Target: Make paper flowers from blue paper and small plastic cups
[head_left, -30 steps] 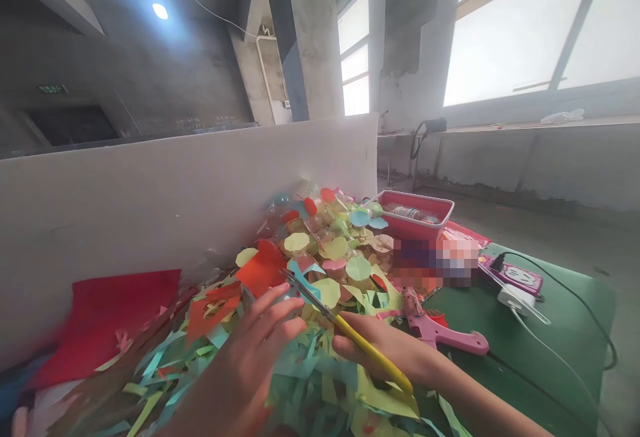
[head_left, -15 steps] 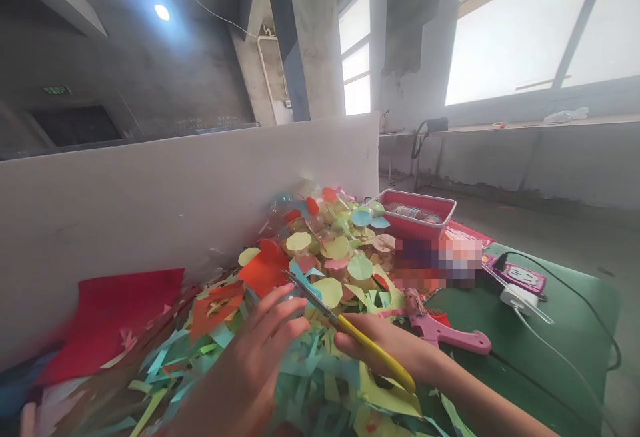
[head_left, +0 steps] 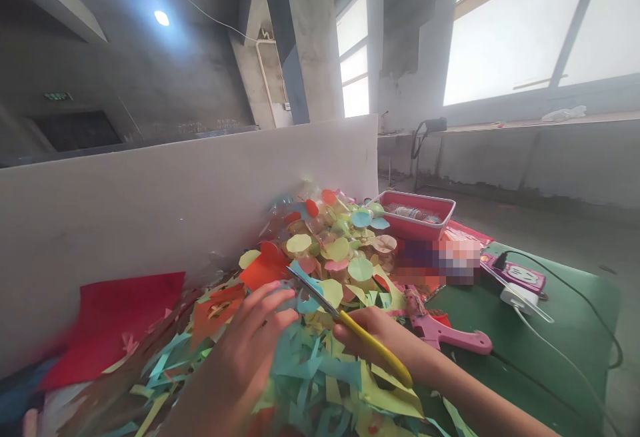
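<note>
My right hand (head_left: 373,340) is closed around the yellow handles of a pair of scissors (head_left: 367,340). Their metal blades (head_left: 315,293) point up and to the left, looking nearly closed, over a blue paper piece (head_left: 306,300). To the left, my left hand (head_left: 257,333) reaches forward with its fingers stretched out and slightly apart; its thumb and palm side are hidden. The fingertips are near the blade tips, beside a greyish see-through thing I cannot make out. Just beyond them lies an orange-red paper sheet (head_left: 263,269). Under both hands is a heap of blue and yellow-green paper scraps (head_left: 310,363).
Round paper pieces and clear plastic items (head_left: 335,243) are piled against a white board (head_left: 200,190). A pink glue gun (head_left: 450,335), a red basket (head_left: 417,217) and a white plug block with cables (head_left: 520,297) are on the green table (head_left: 575,330). Red paper (head_left: 120,320) lies left.
My left hand has drawn slightly back and to the left, away from the scissors blades. My right hand and the scissors have barely moved.
</note>
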`<state>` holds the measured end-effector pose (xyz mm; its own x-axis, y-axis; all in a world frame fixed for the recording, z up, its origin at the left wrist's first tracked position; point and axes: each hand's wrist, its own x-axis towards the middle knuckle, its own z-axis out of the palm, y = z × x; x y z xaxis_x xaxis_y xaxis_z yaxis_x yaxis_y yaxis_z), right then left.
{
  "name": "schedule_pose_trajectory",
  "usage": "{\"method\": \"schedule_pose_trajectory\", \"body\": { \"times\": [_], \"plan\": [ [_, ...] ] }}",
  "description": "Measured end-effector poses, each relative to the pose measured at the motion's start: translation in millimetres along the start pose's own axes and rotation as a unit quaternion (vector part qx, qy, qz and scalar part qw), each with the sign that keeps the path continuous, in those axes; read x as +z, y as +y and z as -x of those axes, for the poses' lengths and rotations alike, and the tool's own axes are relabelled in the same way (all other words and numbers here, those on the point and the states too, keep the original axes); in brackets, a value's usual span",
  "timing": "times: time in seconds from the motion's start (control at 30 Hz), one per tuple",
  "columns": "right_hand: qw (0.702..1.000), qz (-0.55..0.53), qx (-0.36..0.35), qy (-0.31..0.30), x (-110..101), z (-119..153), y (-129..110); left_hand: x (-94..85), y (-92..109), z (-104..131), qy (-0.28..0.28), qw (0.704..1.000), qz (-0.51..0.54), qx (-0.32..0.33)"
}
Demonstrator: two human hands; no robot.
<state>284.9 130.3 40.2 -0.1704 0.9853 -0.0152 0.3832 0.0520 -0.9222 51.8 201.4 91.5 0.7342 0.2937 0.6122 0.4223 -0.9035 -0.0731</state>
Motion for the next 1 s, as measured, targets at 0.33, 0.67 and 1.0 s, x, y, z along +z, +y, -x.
{"method": "schedule_pose_trajectory", "body": {
  "times": [0.33,0.67,1.0],
  "plan": [
    [0.962,0.219,-0.013,0.160,9,1,-4,-16.2,-29,14,-0.174,0.950,0.022,-0.259],
    [0.892,0.375,-0.125,0.218,21,0,14,17.6,-47,64,-0.195,0.953,-0.012,-0.233],
    [0.858,0.405,-0.184,0.257,21,-1,15,-16.8,-14,20,-0.085,0.978,-0.084,-0.172]
  ]
}}
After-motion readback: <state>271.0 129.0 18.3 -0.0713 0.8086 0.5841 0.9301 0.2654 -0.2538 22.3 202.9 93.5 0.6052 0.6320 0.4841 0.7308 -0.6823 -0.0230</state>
